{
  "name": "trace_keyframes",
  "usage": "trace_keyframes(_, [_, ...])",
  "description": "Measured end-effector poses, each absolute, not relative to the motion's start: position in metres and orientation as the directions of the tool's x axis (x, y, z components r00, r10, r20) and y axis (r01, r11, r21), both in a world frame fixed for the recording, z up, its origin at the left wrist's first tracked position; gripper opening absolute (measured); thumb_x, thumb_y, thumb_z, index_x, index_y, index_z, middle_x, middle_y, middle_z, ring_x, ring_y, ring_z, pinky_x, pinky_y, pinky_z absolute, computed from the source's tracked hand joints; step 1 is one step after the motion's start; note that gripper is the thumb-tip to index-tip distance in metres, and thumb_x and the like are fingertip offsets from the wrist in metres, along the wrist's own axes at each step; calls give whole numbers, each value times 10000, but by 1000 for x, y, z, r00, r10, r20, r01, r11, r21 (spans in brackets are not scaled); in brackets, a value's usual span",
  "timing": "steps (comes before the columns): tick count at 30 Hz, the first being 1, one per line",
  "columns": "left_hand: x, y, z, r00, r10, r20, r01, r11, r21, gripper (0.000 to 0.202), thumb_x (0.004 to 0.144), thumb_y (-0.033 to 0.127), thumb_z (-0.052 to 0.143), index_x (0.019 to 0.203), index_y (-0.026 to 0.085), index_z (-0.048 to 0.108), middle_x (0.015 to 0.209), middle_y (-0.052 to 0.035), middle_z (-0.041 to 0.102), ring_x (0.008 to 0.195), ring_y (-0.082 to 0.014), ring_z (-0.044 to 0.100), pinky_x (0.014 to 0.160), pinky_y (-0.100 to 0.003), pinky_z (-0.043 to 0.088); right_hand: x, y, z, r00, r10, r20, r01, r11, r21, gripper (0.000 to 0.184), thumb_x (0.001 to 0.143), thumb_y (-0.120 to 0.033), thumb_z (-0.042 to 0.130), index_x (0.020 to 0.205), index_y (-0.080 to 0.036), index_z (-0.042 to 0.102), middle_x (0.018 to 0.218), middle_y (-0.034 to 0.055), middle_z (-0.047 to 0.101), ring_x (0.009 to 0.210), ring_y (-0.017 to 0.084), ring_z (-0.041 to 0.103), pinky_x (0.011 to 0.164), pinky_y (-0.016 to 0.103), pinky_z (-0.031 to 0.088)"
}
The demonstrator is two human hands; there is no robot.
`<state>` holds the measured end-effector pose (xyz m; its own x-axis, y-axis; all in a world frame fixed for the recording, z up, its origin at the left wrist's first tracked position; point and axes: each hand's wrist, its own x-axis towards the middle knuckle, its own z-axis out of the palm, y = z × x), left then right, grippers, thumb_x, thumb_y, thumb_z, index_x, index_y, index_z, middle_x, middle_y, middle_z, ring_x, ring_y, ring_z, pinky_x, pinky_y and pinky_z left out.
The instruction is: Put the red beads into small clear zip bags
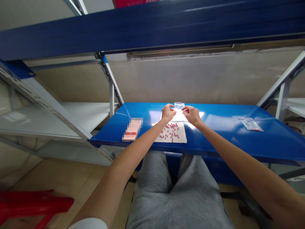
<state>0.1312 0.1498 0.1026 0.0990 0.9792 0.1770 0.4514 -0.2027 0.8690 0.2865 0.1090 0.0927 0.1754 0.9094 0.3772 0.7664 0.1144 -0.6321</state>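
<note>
My left hand [168, 112] and my right hand [191, 115] are a short way apart over a bright patch on the blue shelf. Thumb and fingers of each are drawn together in a pinch; whatever they hold is too small to make out. Just beyond, between them, lies a small clear plastic bag [179, 105]. Nearer to me, a pale cloth or paper sheet [182, 136] is spread out with many small pink beads [172, 130] scattered over it. My left forearm covers part of the sheet's left side.
A pale, blurred-out flat object [132, 129] rests on the blue shelf [221, 127], left of the sheet. Another clear bag [251, 124] with something inside lies at right. A thick blue beam [152, 27] crosses above. A red plastic stool [35, 205] stands at lower left.
</note>
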Motion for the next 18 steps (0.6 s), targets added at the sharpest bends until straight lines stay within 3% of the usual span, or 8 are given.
trace_keyframes(4, [121, 160, 101, 78, 980, 185, 495, -199, 846, 221, 756, 82, 730, 955, 172, 692, 813, -37, 746, 730, -162, 703, 721, -264, 541, 281, 120, 92, 93, 922, 375, 837, 131, -531, 271, 862, -116, 533, 1004, -131, 764, 903, 101, 774, 798, 195, 675, 773, 281, 476])
trace_keyframes(9, [120, 166, 98, 99, 977, 191, 527, -214, 822, 150, 735, 89, 757, 844, 176, 701, 766, -31, 736, 712, -166, 701, 741, -274, 537, 279, 126, 89, 66, 929, 364, 860, 133, -493, 266, 871, -82, 531, 985, -126, 767, 928, 116, 769, 851, 203, 674, 817, 288, 470])
trace_keyframes(18, [122, 171, 90, 152, 971, 187, 480, -238, 844, 150, 786, 116, 746, 922, 164, 703, 815, -41, 752, 684, -141, 703, 663, -245, 535, 282, 125, 89, 110, 925, 364, 871, 87, -483, 278, 926, -126, 515, 1035, -127, 770, 1014, 145, 765, 920, 224, 677, 831, 305, 477])
